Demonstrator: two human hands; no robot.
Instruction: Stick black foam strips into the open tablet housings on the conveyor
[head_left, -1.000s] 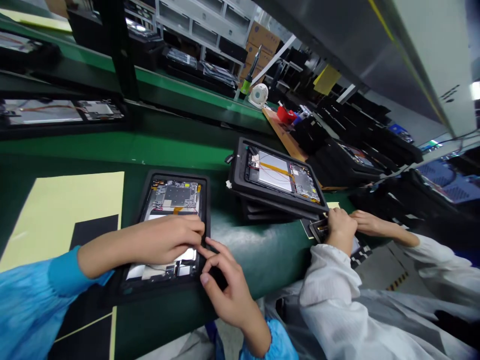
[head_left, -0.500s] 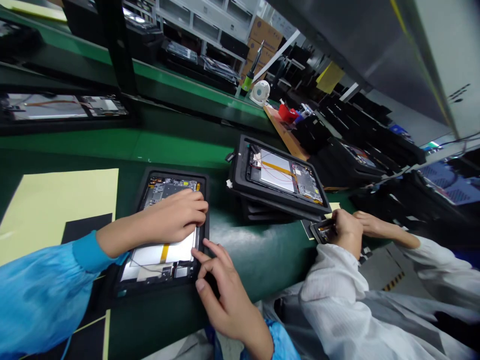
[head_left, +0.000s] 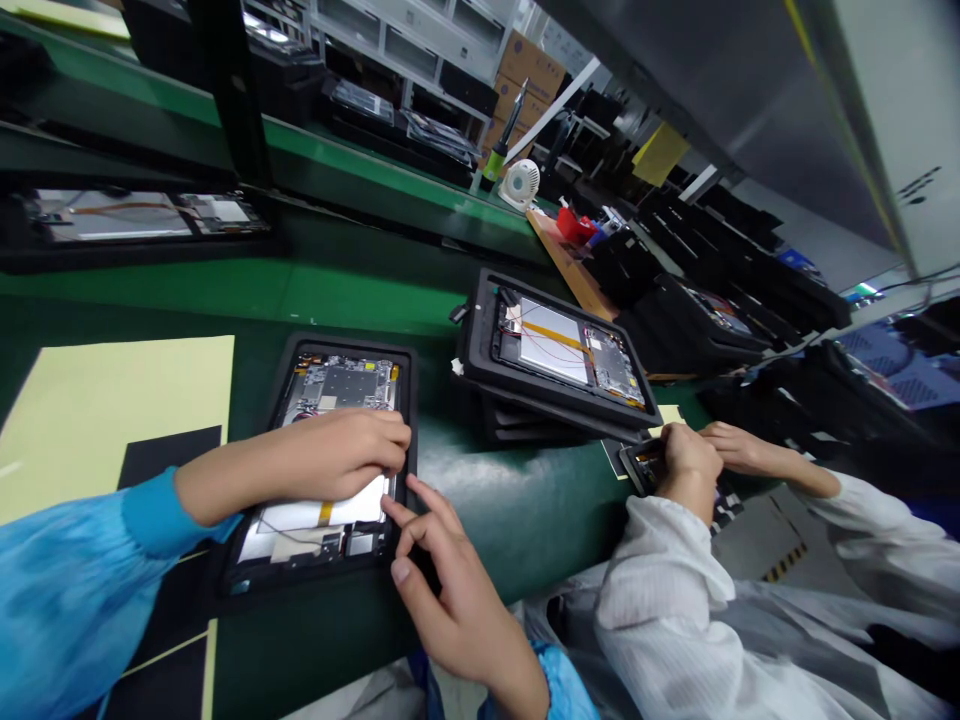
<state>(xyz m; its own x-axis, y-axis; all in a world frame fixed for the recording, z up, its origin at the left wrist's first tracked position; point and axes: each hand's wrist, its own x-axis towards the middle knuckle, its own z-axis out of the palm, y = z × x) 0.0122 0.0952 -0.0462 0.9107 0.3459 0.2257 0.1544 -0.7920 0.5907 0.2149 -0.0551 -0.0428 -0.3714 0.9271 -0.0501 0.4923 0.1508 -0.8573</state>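
Note:
An opened tablet (head_left: 349,382) lies in a black foam tray (head_left: 409,385) before me, its circuit board and silver battery (head_left: 364,505) exposed. Orange tape crosses the battery. My left hand (head_left: 356,450) reaches over the tablet, fingers bent together and pressed at its right inner edge. The fingertips are partly hidden, so whatever they pinch does not show. Beside the tray's lower right side, my right hand (head_left: 454,585) is open with spread fingers. Its index and middle fingertips touch the right edge near the battery.
Right of the tray, several black trays stand stacked, another opened tablet (head_left: 555,345) on top. A co-worker's hands (head_left: 694,455) work on a small device at right. Yellow sheets (head_left: 127,400) and black sheets lie left. A white fan (head_left: 520,185) stands at the back.
My left hand has slid down along the tablet's right edge toward the battery, uncovering more of the circuit board. My right hand stays nearly still.

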